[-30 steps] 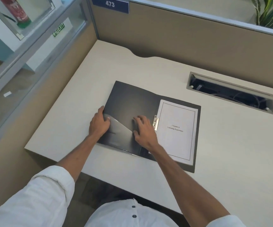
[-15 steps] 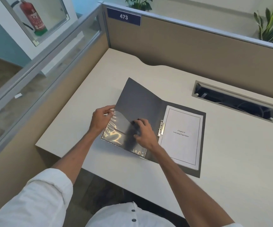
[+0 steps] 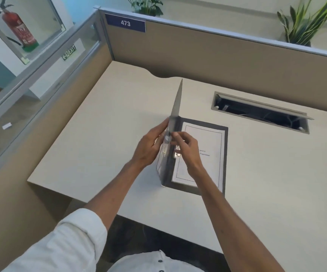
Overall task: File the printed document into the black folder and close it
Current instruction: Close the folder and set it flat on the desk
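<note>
Head view: pale surface (image 3: 103, 122) in cubicle 473, tan partitions behind and left, cable slot (image 3: 260, 112) at right. Black folder (image 3: 224, 146) lies near the front edge, its cover upright, clamped between left hand (image 3: 148, 149) and right hand (image 3: 186, 148) fingers; printed document (image 3: 207, 142) inside.

"473" on blue plate (image 3: 125, 23); "EXIT" sign (image 3: 69, 52).

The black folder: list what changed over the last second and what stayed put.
The folder's front cover swung up from flat on the desk to nearly upright, heading toward closing. The left hand went from resting on the cover's outer edge to holding it from outside; the right hand now pinches it from inside. The printed document stayed clipped on the back cover, which did not move.
</note>
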Motion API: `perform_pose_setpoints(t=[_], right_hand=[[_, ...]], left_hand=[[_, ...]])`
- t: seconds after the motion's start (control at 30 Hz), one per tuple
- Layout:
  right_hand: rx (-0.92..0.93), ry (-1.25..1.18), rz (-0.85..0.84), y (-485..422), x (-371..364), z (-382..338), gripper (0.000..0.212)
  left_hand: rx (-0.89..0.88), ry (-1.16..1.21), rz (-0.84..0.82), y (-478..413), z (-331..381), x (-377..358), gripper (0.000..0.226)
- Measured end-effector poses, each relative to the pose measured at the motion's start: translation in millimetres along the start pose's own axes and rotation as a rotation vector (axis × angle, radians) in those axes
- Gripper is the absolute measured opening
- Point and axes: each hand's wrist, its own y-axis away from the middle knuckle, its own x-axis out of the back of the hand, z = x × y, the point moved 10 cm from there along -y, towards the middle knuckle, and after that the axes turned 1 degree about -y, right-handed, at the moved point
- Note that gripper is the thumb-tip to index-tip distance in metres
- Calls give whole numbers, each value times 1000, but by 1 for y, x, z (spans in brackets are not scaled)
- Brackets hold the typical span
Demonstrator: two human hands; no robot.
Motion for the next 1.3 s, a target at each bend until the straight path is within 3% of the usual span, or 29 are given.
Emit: perform_pose_setpoints(t=[0.2,0.3,0.53,0.67,0.83,1.1,1.2,1.3], right_hand=[[-59,-117,110,10,76,-7,51],[-176,-152,136,15,116,6,59],[-287,38,342,24,193,53,20],[-338,163,379,29,204,73,39],[-313,423,342,34,195,86,59],[-243,816,217,34,169,96,46],[-201,846,182,30,157,93,58],[-137,970,106,24,137,90,74]], left_hand=[[-225,-286,-184,-5,28,-85,57],[-194,-353,-278,-7,22,-117,59],[-19,-485,-439,4,-12,-163,65],[25,-600,-477,9,-30,-170,68],[64,-691,-459,10,-44,-168,73],[248,-530,-314,0,-59,-148,77],[347,-425,-215,-4,-62,-139,77],[296,-469,-213,-9,-57,-142,81]])
